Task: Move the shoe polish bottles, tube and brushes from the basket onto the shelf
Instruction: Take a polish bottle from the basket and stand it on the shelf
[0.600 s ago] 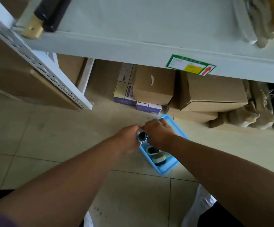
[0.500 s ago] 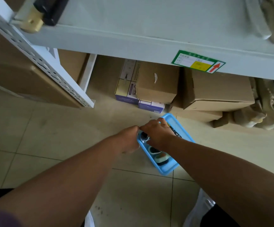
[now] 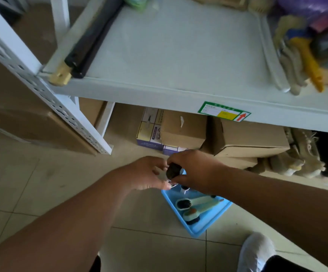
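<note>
A blue basket sits on the tiled floor below the grey shelf. Two pale-green brushes with dark bristles lie inside it. My right hand is closed around a dark shoe polish bottle, lifted just above the basket's far end. My left hand is beside it with fingers spread, touching or nearly touching the bottle. Another small dark-capped item shows under my right hand, mostly hidden.
Black rolled items with a brass end lie at the shelf's left edge; work gloves lie at its right. Cardboard boxes fill the space under the shelf. A white perforated upright stands left. My shoe is near the basket.
Both hands have risen out of the basket with the dark bottle in the right hand. The view tilted up, so the shelf top shows more fully.
</note>
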{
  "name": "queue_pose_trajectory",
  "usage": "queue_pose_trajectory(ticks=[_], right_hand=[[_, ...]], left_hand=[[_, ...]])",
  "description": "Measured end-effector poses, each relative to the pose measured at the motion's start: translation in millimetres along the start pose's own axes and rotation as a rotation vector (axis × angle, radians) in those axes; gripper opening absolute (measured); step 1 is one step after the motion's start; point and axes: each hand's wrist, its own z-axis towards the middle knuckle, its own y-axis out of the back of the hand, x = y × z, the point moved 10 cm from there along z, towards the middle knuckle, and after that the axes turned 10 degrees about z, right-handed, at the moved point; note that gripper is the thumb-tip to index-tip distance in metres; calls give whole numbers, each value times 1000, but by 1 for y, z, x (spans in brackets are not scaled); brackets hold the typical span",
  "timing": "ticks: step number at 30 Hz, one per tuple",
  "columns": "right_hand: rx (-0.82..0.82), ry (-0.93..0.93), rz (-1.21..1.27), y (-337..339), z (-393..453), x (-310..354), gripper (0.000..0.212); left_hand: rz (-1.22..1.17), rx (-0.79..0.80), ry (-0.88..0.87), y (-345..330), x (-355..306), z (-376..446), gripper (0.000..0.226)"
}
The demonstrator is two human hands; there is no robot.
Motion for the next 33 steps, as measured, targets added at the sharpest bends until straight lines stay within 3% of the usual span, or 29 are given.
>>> queue_pose_trajectory(ticks=[3, 7, 11, 15, 18, 22, 33], right_hand=[[-157, 21, 91, 78, -31, 37, 34], [-391, 81, 205, 183, -70, 82, 40], [-642, 201, 268, 277, -87, 111, 46], [-818, 289, 367, 341, -77, 113, 40], [-858, 266, 407, 358, -43, 100, 36], [-874, 190, 444, 366, 6, 73, 35], [-771, 154, 523, 354, 66, 43, 27]], left_hand=[[22, 6, -157, 37, -64, -26, 28], [14, -145, -344, 115, -147, -69, 15], [13, -372, -469, 196, -206, -97, 15], [-54, -564, -493, 265, -224, -92, 20], [35, -678, -410, 309, -219, -66, 13], [170, -670, -289, 329, -209, -27, 12], [77, -650, -274, 331, -174, 15, 19]])
